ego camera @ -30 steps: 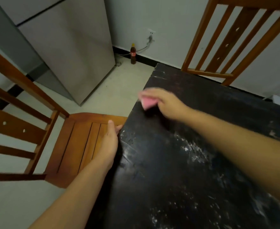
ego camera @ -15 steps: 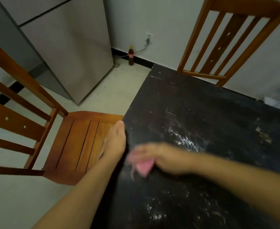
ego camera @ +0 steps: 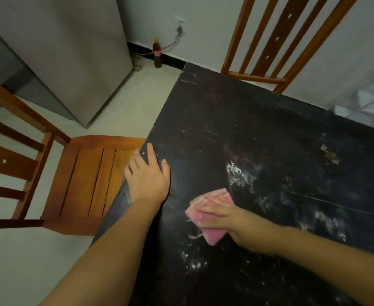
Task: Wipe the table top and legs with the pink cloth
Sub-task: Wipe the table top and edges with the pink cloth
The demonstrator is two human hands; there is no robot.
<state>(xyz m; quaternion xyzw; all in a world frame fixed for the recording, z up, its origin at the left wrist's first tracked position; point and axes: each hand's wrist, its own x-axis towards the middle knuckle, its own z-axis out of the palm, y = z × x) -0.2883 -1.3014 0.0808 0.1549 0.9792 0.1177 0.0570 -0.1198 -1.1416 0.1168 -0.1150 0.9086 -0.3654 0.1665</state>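
The black table top [ego camera: 259,133] fills the right and lower part of the head view, worn and dusted with white specks. My right hand [ego camera: 230,219] lies flat on the folded pink cloth [ego camera: 212,235] and presses it onto the table, fingers straight and pointing left. The cloth shows above the fingers and below the palm. My left hand [ego camera: 147,177] rests on the table's left edge, fingers spread, thumb on the top. The table legs are hidden.
A wooden chair [ego camera: 86,180] stands pushed against the table's left edge, right beside my left hand. A second wooden chair [ego camera: 270,51] stands at the far side. A grey cabinet [ego camera: 71,51] and a bottle [ego camera: 157,53] on the floor are at the back.
My right hand swept the cloth from the far left edge toward me, then a little to the right. My left hand has shifted from the chair-side edge onto the table top.
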